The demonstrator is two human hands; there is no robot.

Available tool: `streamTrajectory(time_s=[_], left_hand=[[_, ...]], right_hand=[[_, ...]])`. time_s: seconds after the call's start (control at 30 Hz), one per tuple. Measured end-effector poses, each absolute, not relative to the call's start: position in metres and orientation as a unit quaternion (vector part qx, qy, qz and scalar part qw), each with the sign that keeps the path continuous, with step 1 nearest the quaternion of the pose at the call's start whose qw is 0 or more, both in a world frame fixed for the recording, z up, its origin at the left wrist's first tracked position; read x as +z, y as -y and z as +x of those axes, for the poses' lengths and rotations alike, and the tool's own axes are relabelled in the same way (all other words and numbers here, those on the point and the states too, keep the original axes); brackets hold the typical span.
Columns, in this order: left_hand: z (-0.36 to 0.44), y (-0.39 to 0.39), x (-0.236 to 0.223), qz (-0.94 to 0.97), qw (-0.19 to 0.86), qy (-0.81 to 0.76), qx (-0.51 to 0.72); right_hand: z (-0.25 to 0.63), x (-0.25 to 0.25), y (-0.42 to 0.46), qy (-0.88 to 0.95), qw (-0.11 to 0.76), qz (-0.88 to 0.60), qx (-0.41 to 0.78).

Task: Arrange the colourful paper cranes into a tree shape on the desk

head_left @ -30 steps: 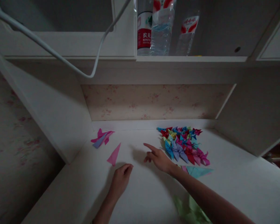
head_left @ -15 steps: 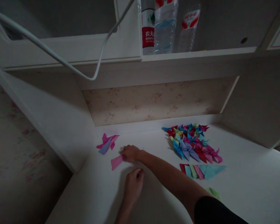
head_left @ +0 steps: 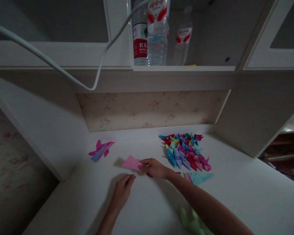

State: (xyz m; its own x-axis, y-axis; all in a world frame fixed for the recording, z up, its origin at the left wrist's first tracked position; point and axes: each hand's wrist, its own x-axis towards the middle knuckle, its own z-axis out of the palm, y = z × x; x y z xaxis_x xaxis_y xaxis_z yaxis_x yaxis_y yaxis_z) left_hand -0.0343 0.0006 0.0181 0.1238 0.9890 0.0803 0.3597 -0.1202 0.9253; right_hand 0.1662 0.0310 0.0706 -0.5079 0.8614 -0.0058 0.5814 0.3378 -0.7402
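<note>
My right hand [head_left: 153, 168] pinches a folded pink paper [head_left: 131, 162] by its right end, and the paper is raised a little above the white desk with its wide end pointing left. Just below and to the left, my left hand [head_left: 122, 189] is closed, thumb against the forefinger, with nothing visible in it. Beyond the hands at the left lie several folded paper pieces [head_left: 101, 150] in magenta, pink and lavender. A strip of overlapping folded papers [head_left: 199, 178] lies near my right forearm, partly hidden by it.
Rows of colourful paper cranes [head_left: 185, 150] stand at the back right of the desk. Some light green material [head_left: 192, 220] lies under my right forearm. A white cable [head_left: 88, 87] hangs across the view. Plastic bottles [head_left: 157, 42] stand on the shelf above.
My right hand has lifted the pink paper off the desk and drawn it nearer, turning it. My left hand stays closed close by. The camera view has shifted, and the green material shows more.
</note>
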Motion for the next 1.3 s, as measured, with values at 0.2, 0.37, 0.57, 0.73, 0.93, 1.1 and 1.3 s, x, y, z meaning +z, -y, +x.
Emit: streamTrajectory(time_s=[0.2, 0.37, 0.57, 0.73, 0.93, 1.1, 1.3], left_hand=[[0.001, 0.022, 0.019, 0.580, 0.491, -0.494, 0.423], [0.052, 0.038, 0.029, 0.560, 0.554, -0.445, 0.426], [0.090, 0.038, 0.021, 0.626, 0.532, -0.420, 0.386], [0.093, 0.034, 0.008, 0.632, 0.510, -0.451, 0.371], [0.091, 0.036, 0.014, 0.589, 0.567, -0.432, 0.380], [0.093, 0.035, 0.010, 0.571, 0.584, -0.424, 0.392], [0.091, 0.034, 0.007, 0.562, 0.569, -0.447, 0.400]], right_hand=[[0.234, 0.082, 0.035, 0.680, 0.295, -0.455, 0.493], [0.277, 0.074, 0.063, 0.674, 0.311, -0.471, 0.476], [0.310, 0.049, 0.070, 0.573, 0.404, -0.512, 0.497], [0.321, 0.026, 0.068, 0.477, 0.505, -0.520, 0.497], [0.325, 0.023, 0.063, 0.407, 0.574, -0.519, 0.485], [0.319, 0.026, 0.063, 0.374, 0.594, -0.533, 0.471], [0.319, 0.015, 0.061, 0.368, 0.602, -0.510, 0.492]])
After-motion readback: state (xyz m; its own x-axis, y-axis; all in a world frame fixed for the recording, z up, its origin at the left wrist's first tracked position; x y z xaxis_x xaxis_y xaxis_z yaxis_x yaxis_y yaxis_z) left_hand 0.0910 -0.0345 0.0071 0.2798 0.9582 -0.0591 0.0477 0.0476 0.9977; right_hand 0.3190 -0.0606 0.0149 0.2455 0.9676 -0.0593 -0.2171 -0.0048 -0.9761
